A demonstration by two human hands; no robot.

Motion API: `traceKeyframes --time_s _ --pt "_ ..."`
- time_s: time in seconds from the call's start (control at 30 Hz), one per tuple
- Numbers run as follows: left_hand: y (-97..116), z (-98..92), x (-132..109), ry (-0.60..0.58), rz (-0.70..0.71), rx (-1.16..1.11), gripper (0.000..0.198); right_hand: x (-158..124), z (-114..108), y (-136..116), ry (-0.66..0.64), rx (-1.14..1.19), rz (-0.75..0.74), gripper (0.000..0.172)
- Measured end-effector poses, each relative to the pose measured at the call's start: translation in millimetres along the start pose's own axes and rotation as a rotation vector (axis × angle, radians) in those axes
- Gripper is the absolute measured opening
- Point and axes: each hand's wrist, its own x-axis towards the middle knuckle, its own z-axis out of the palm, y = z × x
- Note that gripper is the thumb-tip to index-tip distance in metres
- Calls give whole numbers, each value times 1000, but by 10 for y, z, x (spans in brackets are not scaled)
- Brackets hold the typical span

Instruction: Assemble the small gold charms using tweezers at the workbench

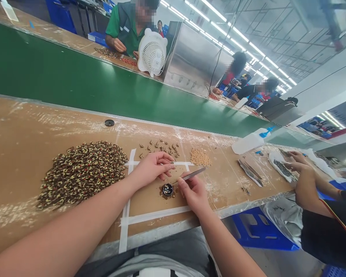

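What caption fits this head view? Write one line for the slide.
Left hand above a dark dish, right hand holding metal tweezers, beside a heap of patterned brown pieces on a workbench.

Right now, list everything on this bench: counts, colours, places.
Bench: one, brown, across the view.
Small dish: one, dark, near its front edge.
Large bead pile: one, brown and cream, left of the dish.
Gold charms: many, gold, behind the dish.
Tan bead pile: one, tan, right of charms.
Plastic bottle: one, white, far right.
Co-worker's hands: two, far right.
Tweezers: one, silver, right of the dish.
Left hand: one, beside the dish.
Right hand: one, holding the tweezers.
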Motion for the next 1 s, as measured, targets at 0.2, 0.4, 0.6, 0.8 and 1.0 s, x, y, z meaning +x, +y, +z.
traceKeyframes --time_s 0.2,0.4,0.6,0.8,1.0 --pt "-12 11 17 24 11 15 19 5 32 -17 -29 -153 -89 41" --pt "-31 -5 29 15 53 12 20 10 29 19 -40 -201 -102 37" --pt "27 -9 -4 36 38 85 22 10 25 16 -54 -185 -111 35" --pt "98 -8 -46 45 -16 187 23 -5 -2 -10 -37 -180 -139 35" --pt "99 12 -30 68 -22 151 19 -19 13 15 -48 -164 -164 34"
